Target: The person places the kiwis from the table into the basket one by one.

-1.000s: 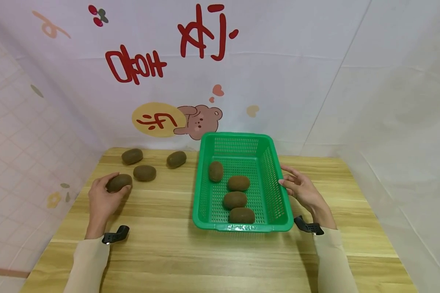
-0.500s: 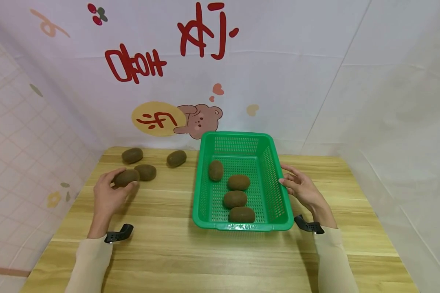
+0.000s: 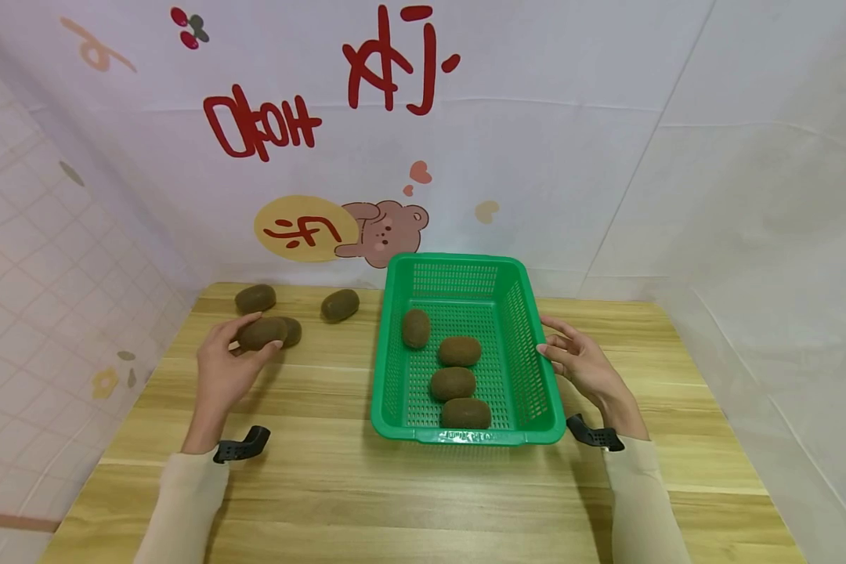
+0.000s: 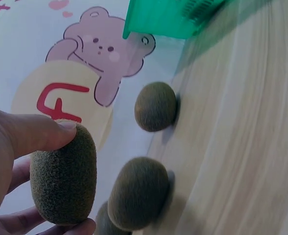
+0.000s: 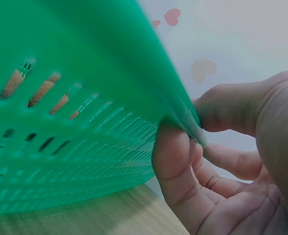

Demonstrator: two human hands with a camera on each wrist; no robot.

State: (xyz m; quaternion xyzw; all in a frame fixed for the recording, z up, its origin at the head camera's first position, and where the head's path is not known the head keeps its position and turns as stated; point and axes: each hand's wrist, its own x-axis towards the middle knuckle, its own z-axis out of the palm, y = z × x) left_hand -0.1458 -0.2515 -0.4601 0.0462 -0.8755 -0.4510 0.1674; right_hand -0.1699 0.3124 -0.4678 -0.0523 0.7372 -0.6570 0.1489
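My left hand [image 3: 229, 364] grips a brown fuzzy kiwi [image 4: 63, 176] between thumb and fingers, held up off the table. In the head view this kiwi partly covers another kiwi [image 3: 292, 332] lying behind it. Two more kiwis lie on the tabletop, one kiwi [image 3: 255, 298] at the back left and one kiwi [image 3: 340, 305] nearer the basket. A green plastic basket [image 3: 468, 437] with slotted walls holds several kiwis [image 3: 453, 384]. On its right side, my right hand [image 3: 581, 366] pinches the rim, thumb [image 5: 227, 107] on one side and fingers beneath.
The wooden table [image 3: 310, 486] ends at a white cloth wall [image 3: 536, 157] printed with a bear and red characters. White side panels [image 3: 782, 235] bound it at left and right. Each wrist wears a black strap mount [image 3: 243, 445].
My left hand has lifted the kiwi from the table and carried it rightward and slightly back, in front of a neighbouring kiwi. The right hand and the basket have stayed put.
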